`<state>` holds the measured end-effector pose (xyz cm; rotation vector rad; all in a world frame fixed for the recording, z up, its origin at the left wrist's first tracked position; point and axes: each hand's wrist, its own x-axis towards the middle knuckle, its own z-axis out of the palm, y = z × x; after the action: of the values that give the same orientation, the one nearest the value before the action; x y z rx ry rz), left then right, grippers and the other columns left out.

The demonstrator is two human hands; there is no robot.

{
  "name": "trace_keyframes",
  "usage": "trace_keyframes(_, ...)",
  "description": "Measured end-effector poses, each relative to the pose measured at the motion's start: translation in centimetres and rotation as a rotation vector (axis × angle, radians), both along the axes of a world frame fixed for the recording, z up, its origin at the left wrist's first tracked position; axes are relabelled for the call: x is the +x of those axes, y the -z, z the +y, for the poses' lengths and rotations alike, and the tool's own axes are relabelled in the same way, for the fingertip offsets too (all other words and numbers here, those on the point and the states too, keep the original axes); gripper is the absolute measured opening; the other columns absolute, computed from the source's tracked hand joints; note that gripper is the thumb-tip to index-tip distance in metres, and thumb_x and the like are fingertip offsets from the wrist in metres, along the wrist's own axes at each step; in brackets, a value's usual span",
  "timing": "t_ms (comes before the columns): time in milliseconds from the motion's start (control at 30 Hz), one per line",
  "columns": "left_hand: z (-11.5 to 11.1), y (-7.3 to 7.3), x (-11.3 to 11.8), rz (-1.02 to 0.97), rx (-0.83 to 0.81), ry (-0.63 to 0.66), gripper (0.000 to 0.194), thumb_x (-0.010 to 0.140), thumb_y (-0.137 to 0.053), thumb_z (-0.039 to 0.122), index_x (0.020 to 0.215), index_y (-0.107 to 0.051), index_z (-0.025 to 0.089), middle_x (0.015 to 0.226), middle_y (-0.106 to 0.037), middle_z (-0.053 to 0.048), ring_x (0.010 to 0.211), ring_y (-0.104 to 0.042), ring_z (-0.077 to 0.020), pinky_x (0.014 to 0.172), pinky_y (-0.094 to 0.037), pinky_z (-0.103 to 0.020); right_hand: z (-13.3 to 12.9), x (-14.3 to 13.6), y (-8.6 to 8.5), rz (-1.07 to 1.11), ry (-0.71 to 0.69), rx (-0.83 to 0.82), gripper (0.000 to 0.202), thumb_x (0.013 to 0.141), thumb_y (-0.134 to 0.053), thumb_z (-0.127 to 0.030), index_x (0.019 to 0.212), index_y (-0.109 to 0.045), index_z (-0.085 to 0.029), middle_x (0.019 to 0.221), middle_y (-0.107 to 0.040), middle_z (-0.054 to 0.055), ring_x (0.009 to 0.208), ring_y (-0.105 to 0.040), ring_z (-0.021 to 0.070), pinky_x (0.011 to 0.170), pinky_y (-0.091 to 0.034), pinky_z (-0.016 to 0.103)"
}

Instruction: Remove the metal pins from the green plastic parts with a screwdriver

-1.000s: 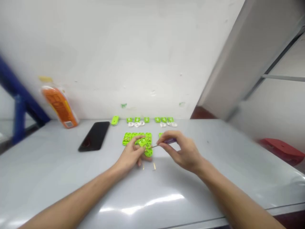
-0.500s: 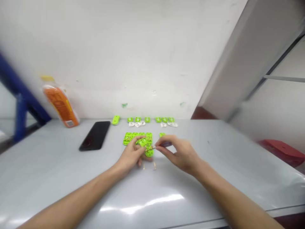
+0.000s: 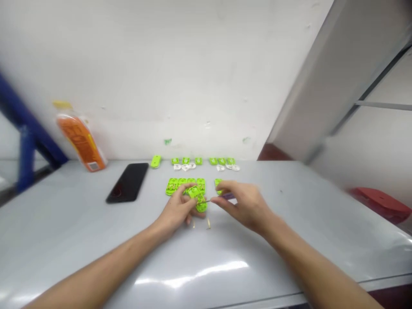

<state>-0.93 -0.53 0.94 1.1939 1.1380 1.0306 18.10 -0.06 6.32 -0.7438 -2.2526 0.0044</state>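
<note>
Between its thumb and fingers, my left hand point(image 3: 180, 206) grips a small green plastic housing point(image 3: 201, 206), its open inner side facing up. My right hand point(image 3: 243, 204) is closed round a screwdriver point(image 3: 229, 195) with a purplish handle; its thin metal shaft reaches left into the housing. Behind my left hand lies a row of similar green housings point(image 3: 173, 186) with brass-coloured parts inside, partly covered by my fingers. Another green housing point(image 3: 218, 183) sits just behind my right fingertips. Two thin brass strips point(image 3: 208, 223) lie on the table below my left hand.
Along the wall stand small green pieces point(image 3: 198, 161) with white pieces point(image 3: 185, 168) before them, and one longer green housing point(image 3: 156, 162). A black phone point(image 3: 128, 182) and an orange bottle point(image 3: 80, 141) are at left. A red object point(image 3: 381, 204) is beyond the grey table point(image 3: 289, 193) at right.
My right fingers have shifted slightly on the screwdriver, uncovering more of the green housing behind them. The left hand and its housing stay nearly the same.
</note>
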Motion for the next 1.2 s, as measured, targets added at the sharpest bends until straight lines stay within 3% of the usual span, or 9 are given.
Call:
trace_keyframes(200,0.1,0.0,0.1,-0.005,0.007,0.001,0.046,0.079,-0.055,0.031,0.121,-0.039,0.022,0.057,-0.051,0.005,0.058,-0.067,-0.0191,0.034,-0.031,-0.015,-0.5,-0.1,-0.6,-0.013,-0.12,-0.217,0.02,0.085,-0.045,-0.015,0.104,-0.044,-0.02,0.098,-0.063,0.007,0.078,-0.064,0.0141,0.066,-0.052,0.028)
trace_keyframes(367,0.0,-0.1,0.1,0.012,0.007,0.009,0.046,0.079,-0.056,0.032,0.12,-0.039,0.022,0.057,-0.051,0.005,0.057,-0.067,-0.0189,0.034,-0.031,-0.015,0.0,0.0,0.1,0.015,-0.023,-0.012,0.021,0.084,-0.056,-0.03,0.1,-0.047,-0.021,0.07,-0.066,-0.001,0.061,-0.064,0.0136,0.056,-0.051,0.025)
trace_keyframes(433,0.0,0.0,0.1,-0.002,0.006,0.003,0.047,0.078,-0.056,0.032,0.12,-0.039,0.022,0.056,-0.051,0.005,0.058,-0.067,-0.0192,0.033,-0.03,-0.015,0.0,0.1,0.0,-0.017,-0.016,-0.002,0.024,0.083,-0.056,-0.03,0.103,-0.048,-0.02,0.073,-0.066,0.001,0.064,-0.065,0.0146,0.056,-0.051,0.026)
trace_keyframes(533,0.1,0.0,0.0,-0.008,0.01,-0.023,0.047,0.078,-0.056,0.032,0.12,-0.039,0.021,0.053,-0.051,0.006,0.056,-0.066,-0.0186,0.033,-0.029,-0.015,-0.4,0.2,-0.5,-0.035,-0.091,-0.158,0.025,0.083,-0.05,-0.021,0.108,-0.045,-0.019,0.095,-0.064,0.007,0.076,-0.064,0.0153,0.062,-0.052,0.028)
trace_keyframes(633,0.1,0.0,0.1,0.015,0.022,-0.038,0.046,0.079,-0.055,0.031,0.121,-0.039,0.021,0.053,-0.051,0.006,0.051,-0.065,-0.0169,0.033,-0.029,-0.015,-0.4,0.2,-0.7,0.002,-0.118,-0.258,0.016,0.086,-0.045,-0.018,0.101,-0.047,-0.021,0.093,-0.064,0.005,0.075,-0.063,0.0133,0.062,-0.052,0.026)
trace_keyframes(833,-0.1,0.4,0.2,0.089,0.087,-0.05,0.045,0.08,-0.053,0.032,0.122,-0.039,0.022,0.059,-0.057,0.004,0.037,-0.056,-0.0113,0.032,-0.033,-0.017,0.3,0.7,-0.4,-0.035,0.062,-0.046,0.014,0.083,-0.056,-0.034,0.083,-0.053,-0.02,0.071,-0.066,0.001,0.06,-0.062,0.0128,0.055,-0.047,0.024)
trace_keyframes(1000,0.2,0.6,-0.3,0.11,0.128,-0.107,0.044,0.082,-0.052,0.033,0.122,-0.039,0.022,0.062,-0.059,0.001,0.045,-0.061,-0.0135,0.034,-0.034,-0.016,0.0,1.1,-1.1,-0.114,-0.032,-0.271,0.014,0.084,-0.049,-0.017,0.096,-0.05,-0.021,0.095,-0.067,0.004,0.077,-0.064,0.0145,0.063,-0.049,0.026)
trace_keyframes(1100,0.2,0.2,-0.3,0.115,0.143,-0.143,0.044,0.081,-0.053,0.035,0.122,-0.039,0.023,0.063,-0.058,0.001,0.062,-0.067,-0.0191,0.035,-0.035,-0.016,0.4,1.4,-1.0,-0.086,-0.009,-0.352,0.006,0.087,-0.048,-0.022,0.09,-0.053,-0.022,0.082,-0.069,0.0,0.071,-0.065,0.0127,0.061,-0.049,0.024)
trace_keyframes(1200,-0.2,-0.4,0.0,0.139,0.167,-0.154,0.045,0.081,-0.052,0.036,0.122,-0.038,0.023,0.072,-0.062,-0.002,0.067,-0.067,-0.0201,0.036,-0.037,-0.016,1.1,1.5,-0.6,-0.031,0.082,-0.315,0.015,0.086,-0.053,-0.035,0.086,-0.056,-0.021,0.062,-0.067,-0.003,0.057,-0.064,0.0116,0.056,-0.047,0.022)
